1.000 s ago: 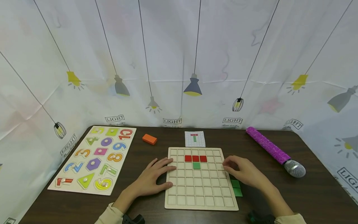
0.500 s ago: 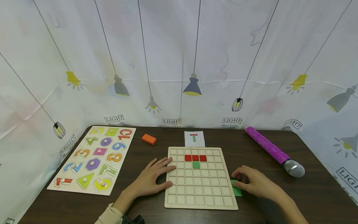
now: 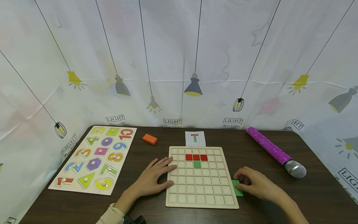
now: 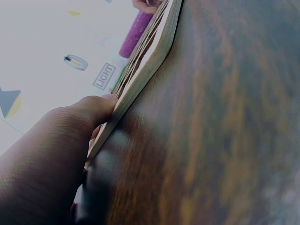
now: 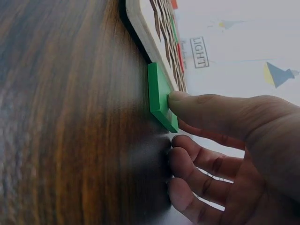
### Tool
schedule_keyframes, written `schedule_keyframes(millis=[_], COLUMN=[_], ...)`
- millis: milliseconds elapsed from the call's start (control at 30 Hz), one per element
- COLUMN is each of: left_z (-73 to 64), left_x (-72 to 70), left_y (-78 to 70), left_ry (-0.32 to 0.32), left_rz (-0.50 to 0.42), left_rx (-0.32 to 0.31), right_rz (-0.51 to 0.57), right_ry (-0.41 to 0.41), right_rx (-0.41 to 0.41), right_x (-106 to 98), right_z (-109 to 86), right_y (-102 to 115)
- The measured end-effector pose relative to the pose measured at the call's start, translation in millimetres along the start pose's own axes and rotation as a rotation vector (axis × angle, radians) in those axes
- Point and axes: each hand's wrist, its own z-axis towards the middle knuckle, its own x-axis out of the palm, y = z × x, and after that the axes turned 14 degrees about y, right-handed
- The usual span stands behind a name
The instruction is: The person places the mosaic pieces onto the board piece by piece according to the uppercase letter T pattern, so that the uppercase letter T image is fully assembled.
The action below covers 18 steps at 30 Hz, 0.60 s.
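Note:
A pale wooden grid board (image 3: 200, 189) lies on the table with three red tiles (image 3: 196, 157) in a row and one green tile (image 3: 197, 164) below the middle one. My left hand (image 3: 153, 176) rests along the board's left edge, fingers spread, its thumb (image 4: 101, 107) on the rim. At the right edge, my right hand (image 3: 258, 184) has thumb and curled fingers at the loose green tiles (image 3: 238, 190). Seen from the right wrist, the thumb presses a green tile (image 5: 159, 89) close against the board's side; the index finger is partly hidden behind the thumb.
A small pattern card (image 3: 195, 138) lies beyond the board. To the left are a number-and-shape puzzle board (image 3: 93, 157) and an orange block (image 3: 150, 139). A purple glittery microphone (image 3: 268, 146) lies at the right. A printed curtain (image 3: 179, 62) hangs behind the table.
My right hand has come down and back from the board's right rim to the loose green tiles, its thumb now on one. The left hand has stayed in place.

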Motion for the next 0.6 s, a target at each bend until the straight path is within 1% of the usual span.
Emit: schedule_keyframes(millis=[133,267,367,467,600], left_z=[0.0,0.2,0.3,0.4,0.6], left_x=[-0.2,0.0,-0.4,-0.7,0.4], left_y=[-0.3,-0.5,-0.7,-1.1,-0.7], left_ry=[-0.004,-0.015,-0.013,-0.013,-0.015], left_rz=[-0.002,0.027,0.042,0.032,0.012], left_rx=[0.006,0.013,0.012,0.012,0.012], right_rz=[0.024,0.08,0.131,0.16,0.154], right_ry=[-0.001,-0.005,-0.021,-0.049,-0.084], right_rx=[0.022,0.039,0.023,0.007,0.009], right_x=[-0.3,-1.3,-2.3,-3.2,-3.9], right_z=[1.0,1.7,1.6,2.5,5.6], right_y=[-0.7,-2.0,-3.2,-4.1,-2.1])
